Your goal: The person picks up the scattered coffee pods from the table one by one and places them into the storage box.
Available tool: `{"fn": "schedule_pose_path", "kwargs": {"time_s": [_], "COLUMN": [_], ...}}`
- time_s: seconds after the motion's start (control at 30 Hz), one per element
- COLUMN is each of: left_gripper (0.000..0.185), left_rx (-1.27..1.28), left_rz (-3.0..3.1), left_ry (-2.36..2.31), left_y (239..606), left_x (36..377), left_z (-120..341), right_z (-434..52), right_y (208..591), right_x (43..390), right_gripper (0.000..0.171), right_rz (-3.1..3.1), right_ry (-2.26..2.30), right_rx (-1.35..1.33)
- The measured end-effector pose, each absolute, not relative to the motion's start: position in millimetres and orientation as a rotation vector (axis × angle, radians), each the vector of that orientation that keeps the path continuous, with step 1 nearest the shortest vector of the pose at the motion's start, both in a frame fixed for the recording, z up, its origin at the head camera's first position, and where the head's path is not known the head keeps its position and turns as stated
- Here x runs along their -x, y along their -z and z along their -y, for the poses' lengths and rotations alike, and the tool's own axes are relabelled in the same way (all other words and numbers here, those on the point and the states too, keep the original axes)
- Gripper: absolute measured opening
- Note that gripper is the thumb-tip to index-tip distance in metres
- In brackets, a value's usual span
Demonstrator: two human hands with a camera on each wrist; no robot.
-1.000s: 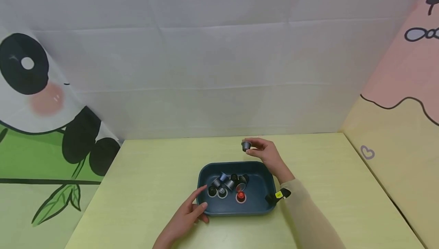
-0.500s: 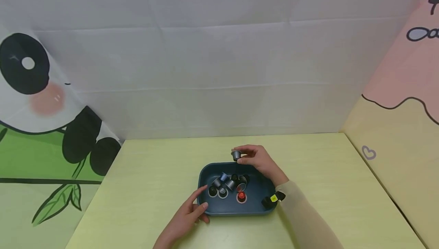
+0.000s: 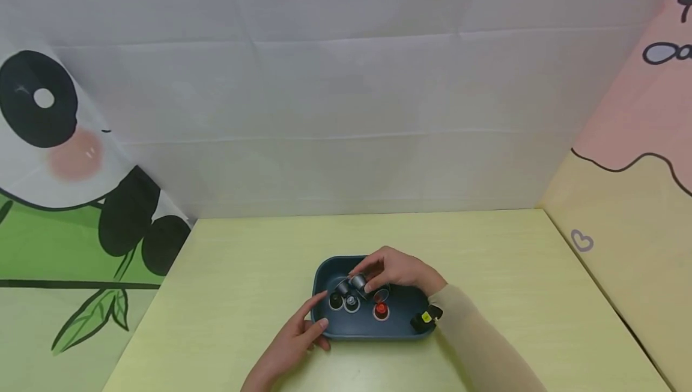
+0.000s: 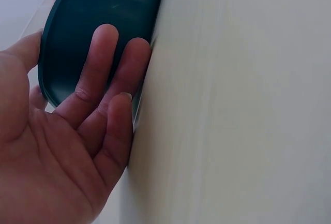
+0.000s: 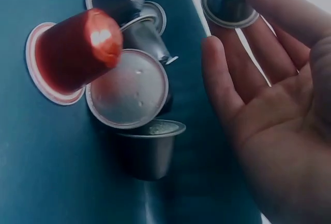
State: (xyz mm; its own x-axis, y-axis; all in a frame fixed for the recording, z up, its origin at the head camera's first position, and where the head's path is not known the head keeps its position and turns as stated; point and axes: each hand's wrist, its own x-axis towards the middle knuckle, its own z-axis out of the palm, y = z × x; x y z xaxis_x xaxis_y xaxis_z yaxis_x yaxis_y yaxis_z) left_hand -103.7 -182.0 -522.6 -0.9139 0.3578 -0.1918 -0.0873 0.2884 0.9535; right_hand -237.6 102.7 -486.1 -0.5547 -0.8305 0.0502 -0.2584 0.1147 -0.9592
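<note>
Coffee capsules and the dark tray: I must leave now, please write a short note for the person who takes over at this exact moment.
Right hand: over the tray, pinching one grey capsule at the fingertips; not let go yet.
Left hand: fingers straight, resting against the tray's near left wall, steadying it.
In the tray: a loose pile of capsules, among them a red capsule standing foil-down, plus several grey and dark ones, some tipped over.
Done: no capsule lies on the yellow table; the others are in the tray.
Left: set the held capsule down among the pile and draw the right hand out.
</note>
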Motion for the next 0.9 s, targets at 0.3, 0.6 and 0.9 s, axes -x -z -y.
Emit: {"fn": "schedule_pose_path", "kwargs": {"time_s": [0.3,0.6,0.9], "left_gripper": [0.058,0.057,0.057], "left_rx": [-0.249,-0.267,-0.264], "left_rz": [-2.190,-2.202,-2.200], "left_ry": [-1.665,-1.654,-1.659], "left_y": [520.8,518.3,519.9], "left_x": [102.6,101.5,102.1], "left_z": [182.3,181.5,182.9], "right_z": [-92.1,-86.0,-80.2], "right_y": [486.5,491.0,489.5], "right_x": [232.8,229.7,226.1], "right_gripper": [0.038,0.039,0.036], "right_rz": [-1.804,-1.775,-1.913], "right_ry": [1.288,1.157,0.989], "right_rx": [1.035,1.050,1.111]}}
